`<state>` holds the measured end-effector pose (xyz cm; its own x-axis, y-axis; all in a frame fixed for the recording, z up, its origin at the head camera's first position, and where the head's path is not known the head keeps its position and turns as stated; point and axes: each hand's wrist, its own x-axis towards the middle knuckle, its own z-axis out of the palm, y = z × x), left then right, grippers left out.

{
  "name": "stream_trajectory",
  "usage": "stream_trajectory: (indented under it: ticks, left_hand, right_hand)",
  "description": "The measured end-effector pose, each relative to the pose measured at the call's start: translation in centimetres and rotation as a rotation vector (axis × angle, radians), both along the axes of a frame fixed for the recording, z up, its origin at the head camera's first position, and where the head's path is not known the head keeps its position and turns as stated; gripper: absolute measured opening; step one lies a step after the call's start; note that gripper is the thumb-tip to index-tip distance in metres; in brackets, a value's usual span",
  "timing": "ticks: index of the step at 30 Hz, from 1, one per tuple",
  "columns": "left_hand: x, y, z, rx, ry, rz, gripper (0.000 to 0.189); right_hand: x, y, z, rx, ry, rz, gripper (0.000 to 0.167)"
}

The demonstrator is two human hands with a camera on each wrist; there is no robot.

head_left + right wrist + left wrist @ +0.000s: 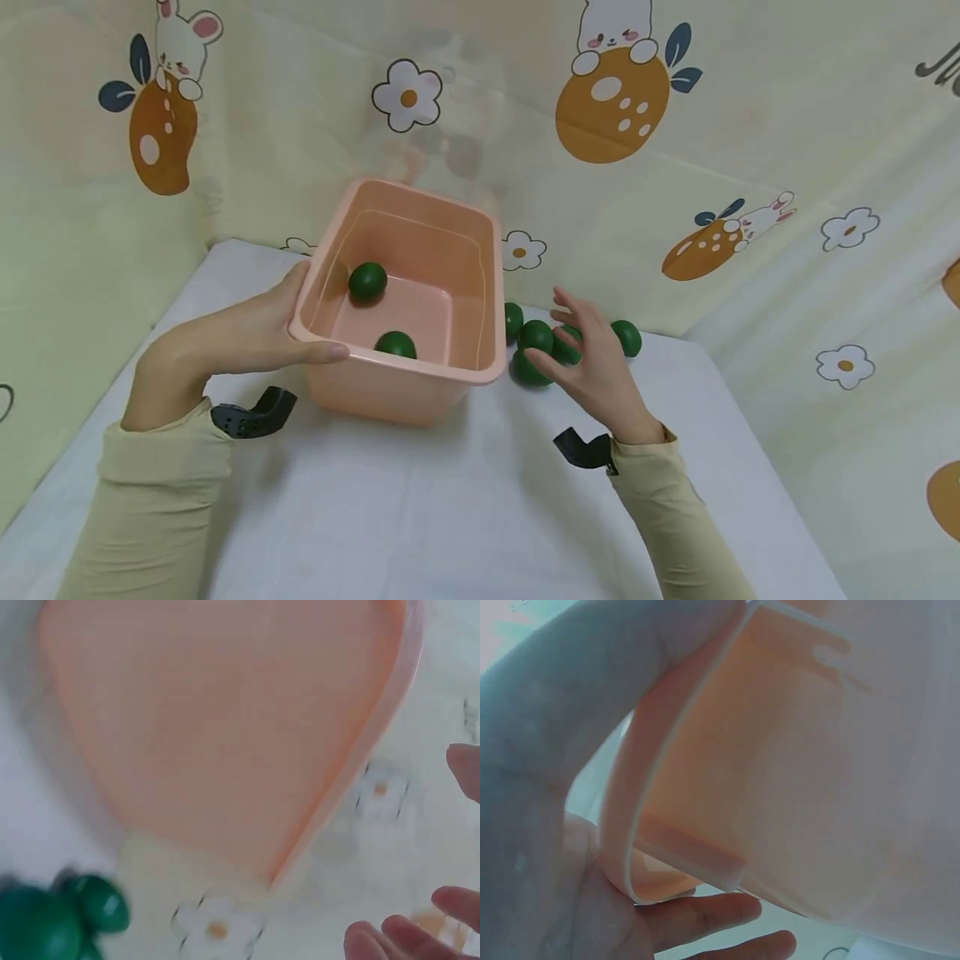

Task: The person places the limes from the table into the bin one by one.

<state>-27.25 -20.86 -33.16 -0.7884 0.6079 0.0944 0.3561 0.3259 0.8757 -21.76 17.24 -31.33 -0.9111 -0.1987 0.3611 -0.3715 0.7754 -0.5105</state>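
A peach plastic bin (pixel 390 392) stands tilted in the head view, its opening facing me. Two green balls (pixel 367 282) are inside it, one by the left wall and one partly hidden behind the front rim. My left hand (pixel 251 333) grips the bin's left rim, thumb over the front edge; in the left wrist view the bin's rim (pixel 652 757) passes between thumb and fingers. To the right of the bin, my right hand (pixel 596 362) hovers with spread fingers, holding nothing. It partly covers a cluster of several green balls (pixel 536 336) on the table.
One more green ball (pixel 626 338) lies just right of the cluster. A white cloth covers the table (pixel 420 517). A patterned curtain (pixel 480 158) with rabbits and flowers hangs close behind the bin and balls. Dark wrist cameras (pixel 255 413) sit at both cuffs.
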Motion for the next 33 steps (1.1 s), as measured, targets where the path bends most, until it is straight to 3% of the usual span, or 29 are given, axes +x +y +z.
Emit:
stream_trajectory:
  ticks: [9, 16, 21, 33]
  left_hand:
    - [-0.3, -0.2, 0.2, -0.041, -0.029, 0.011, 0.092]
    - [-0.3, 0.0, 0.1, -0.052, -0.009, 0.012, 0.093]
    - [-0.2, 0.2, -0.2, -0.089, -0.035, 0.031, 0.095]
    - [-0.3, -0.1, -0.5, -0.146, -0.042, 0.056, 0.092]
  right_hand:
    - [-1.5, 5.3, -3.2, -0.019, -0.047, -0.166, 0.077]
    - [-2.9, 6.3, -6.1, 0.050, -0.176, -0.208, 0.080]
    - [-3.6, 6.5, -8.1, 0.131, -0.211, -0.230, 0.079]
    - [-5.2, 6.3, -10.1, 0.209, -0.291, -0.220, 0.073]
